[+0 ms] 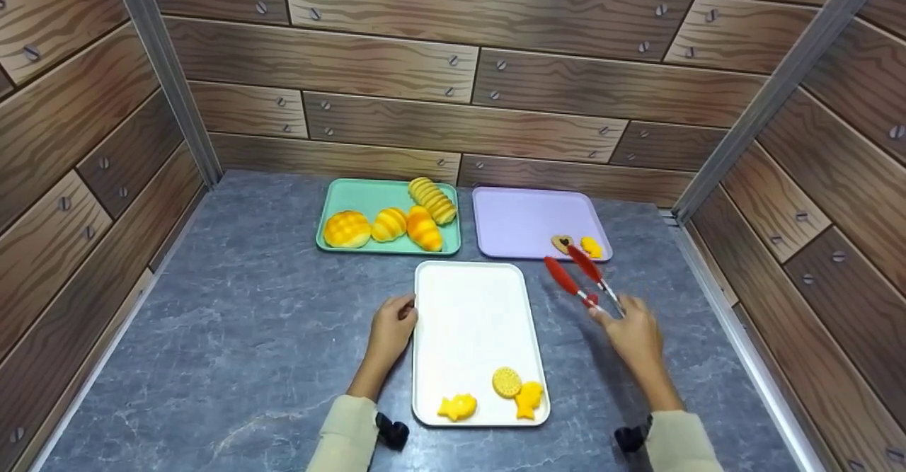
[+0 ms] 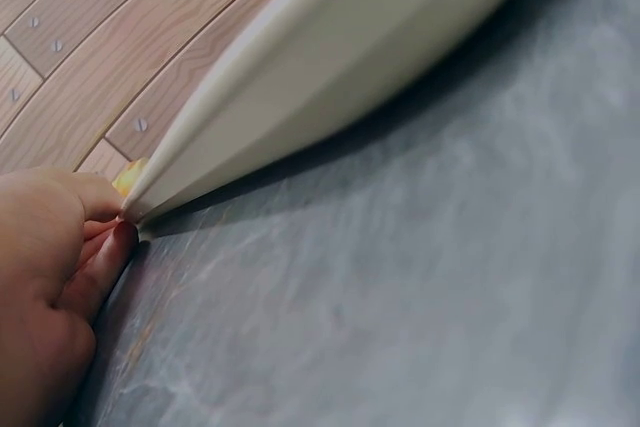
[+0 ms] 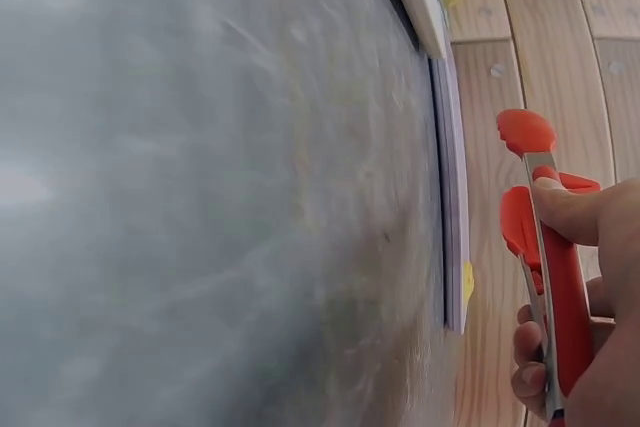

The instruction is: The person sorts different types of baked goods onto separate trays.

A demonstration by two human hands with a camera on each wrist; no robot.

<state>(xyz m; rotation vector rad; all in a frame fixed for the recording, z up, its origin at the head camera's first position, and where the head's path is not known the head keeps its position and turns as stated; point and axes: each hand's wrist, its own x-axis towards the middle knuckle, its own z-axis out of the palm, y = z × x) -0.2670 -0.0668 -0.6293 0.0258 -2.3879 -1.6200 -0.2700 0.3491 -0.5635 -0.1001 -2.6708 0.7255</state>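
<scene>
My left hand point(image 1: 393, 325) pinches the left rim of a white tray point(image 1: 467, 316); thumb and fingers meet at the tray's edge in the left wrist view. On that tray's near end lie a yellow fish-shaped cracker point(image 1: 459, 407), a round yellow biscuit point(image 1: 506, 382) and a second fish-shaped cracker point(image 1: 529, 399). In my right hand point(image 1: 633, 334) is a pair of tongs point(image 3: 565, 297) with red tips spread apart and nothing between them. The tips overlap the near right edge of a purple tray point(image 1: 531, 221) in the head view, by a heart-shaped cookie point(image 1: 563, 243) and a yellow cracker point(image 1: 591, 247).
At the back left a green tray point(image 1: 368, 192) carries several breads, among them a round bun point(image 1: 347, 229) and a long ridged loaf point(image 1: 432, 200). Wood-patterned walls point(image 1: 389, 68) enclose the grey marbled table point(image 1: 233, 344) at the back and both sides.
</scene>
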